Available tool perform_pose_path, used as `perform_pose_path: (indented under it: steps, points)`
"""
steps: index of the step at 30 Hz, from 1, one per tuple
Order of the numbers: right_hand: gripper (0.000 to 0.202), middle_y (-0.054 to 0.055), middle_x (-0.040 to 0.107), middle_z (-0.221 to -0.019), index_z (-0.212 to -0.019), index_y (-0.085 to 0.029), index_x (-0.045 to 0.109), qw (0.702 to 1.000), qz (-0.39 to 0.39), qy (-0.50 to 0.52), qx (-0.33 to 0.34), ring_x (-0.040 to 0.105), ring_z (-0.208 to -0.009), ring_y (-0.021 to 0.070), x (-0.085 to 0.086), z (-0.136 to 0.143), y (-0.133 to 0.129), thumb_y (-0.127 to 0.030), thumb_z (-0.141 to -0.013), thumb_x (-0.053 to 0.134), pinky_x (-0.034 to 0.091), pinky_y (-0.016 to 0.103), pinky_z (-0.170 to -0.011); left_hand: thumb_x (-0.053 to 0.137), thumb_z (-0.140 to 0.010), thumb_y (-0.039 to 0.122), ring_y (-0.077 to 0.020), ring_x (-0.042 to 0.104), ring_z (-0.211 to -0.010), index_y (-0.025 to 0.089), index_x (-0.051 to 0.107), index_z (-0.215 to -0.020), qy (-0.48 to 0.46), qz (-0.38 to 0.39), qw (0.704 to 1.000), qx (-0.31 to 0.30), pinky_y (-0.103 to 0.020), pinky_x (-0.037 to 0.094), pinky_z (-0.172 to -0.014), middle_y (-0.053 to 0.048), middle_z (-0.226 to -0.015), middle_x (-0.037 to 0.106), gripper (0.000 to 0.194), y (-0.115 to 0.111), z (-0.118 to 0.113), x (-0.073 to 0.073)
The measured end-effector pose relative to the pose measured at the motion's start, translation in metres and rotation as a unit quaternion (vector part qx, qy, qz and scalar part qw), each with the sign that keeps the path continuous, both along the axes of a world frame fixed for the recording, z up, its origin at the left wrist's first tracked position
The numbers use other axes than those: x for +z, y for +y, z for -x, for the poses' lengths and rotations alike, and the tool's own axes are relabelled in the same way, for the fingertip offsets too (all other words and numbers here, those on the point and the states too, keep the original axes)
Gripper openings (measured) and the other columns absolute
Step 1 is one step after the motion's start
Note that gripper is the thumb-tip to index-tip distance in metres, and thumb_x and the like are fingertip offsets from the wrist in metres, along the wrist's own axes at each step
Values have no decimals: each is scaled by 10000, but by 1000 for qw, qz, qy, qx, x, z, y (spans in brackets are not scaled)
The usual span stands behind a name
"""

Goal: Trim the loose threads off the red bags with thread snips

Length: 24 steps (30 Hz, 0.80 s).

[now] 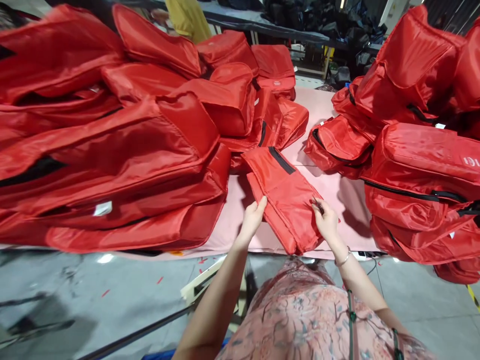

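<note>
A flat red fabric pouch (288, 200) with a black strip along its far edge is held out over the pink-covered table. My left hand (255, 215) pinches its left edge between thumb and fingers. At the opposite edge, my right hand (325, 219) is closed around a small dark tool (318, 205), whose kind I cannot make out. That hand also touches the pouch's right side. Close by on the left lie red bags (150, 150) in a heap, one with a white label (102, 208).
More red bags (427, 155) with black zips are piled on the right. Pink cloth (240, 200) covers the table. Behind it, a person in a yellow top (189, 20) stands near a table with dark items (300, 17). Red scraps (160, 280) lie on the grey floor.
</note>
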State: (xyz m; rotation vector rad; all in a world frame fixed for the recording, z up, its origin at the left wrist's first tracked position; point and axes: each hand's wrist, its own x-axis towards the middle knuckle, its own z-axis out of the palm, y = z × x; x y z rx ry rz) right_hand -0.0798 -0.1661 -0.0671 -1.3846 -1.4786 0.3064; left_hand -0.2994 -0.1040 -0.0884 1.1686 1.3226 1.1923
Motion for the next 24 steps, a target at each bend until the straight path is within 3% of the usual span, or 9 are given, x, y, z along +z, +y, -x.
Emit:
perform_pose_path:
  steps: [4, 8, 14, 21, 24]
  points:
    - [261, 83, 691, -970, -951, -164, 659, 1000, 18, 10, -19, 639, -900, 186, 5, -3, -1, -295, -875, 447, 492, 317, -823, 542, -686, 666, -182, 565, -692, 86, 609, -830, -16, 7, 1000, -7, -270, 466, -610, -60, -717, 620, 601, -3, -4, 1]
    - [253, 71, 700, -937, -914, -169, 661, 996, 33, 79, -14, 646, -878, 187, 4, -6, 0, -348, -850, 495, 500, 322, -822, 576, -699, 615, -180, 586, -760, 109, 569, -923, -45, 15, 999, -3, -264, 490, -626, -84, -876, 636, 554, -14, -8, 4]
    - [289, 77, 707, -881, -890, -135, 652, 971, 47, 233, -11, 662, -836, 192, 6, -16, -7, -396, -795, 570, 526, 337, -813, 695, -651, 474, -202, 575, -992, 153, 512, -1083, -92, -22, 995, -25, -327, 489, -845, -100, -1136, 586, 568, -38, -24, -4]
    - [244, 58, 705, -784, -876, -144, 649, 974, 85, 209, 24, 668, -734, 178, 15, -18, -34, -364, -806, 568, 538, 299, -707, 694, -608, 536, -227, 589, -918, 117, 520, -1035, -101, 24, 993, -63, -378, 499, -810, -114, -1036, 611, 623, -39, -25, -13]
    - [226, 53, 702, -778, -850, -162, 660, 982, 105, 145, 64, 659, -721, 173, 11, -11, -43, -359, -819, 554, 528, 285, -680, 662, -664, 515, -241, 563, -1009, 125, 501, -1130, -22, -55, 998, -30, -393, 464, -883, -134, -1137, 574, 629, -41, -22, -4]
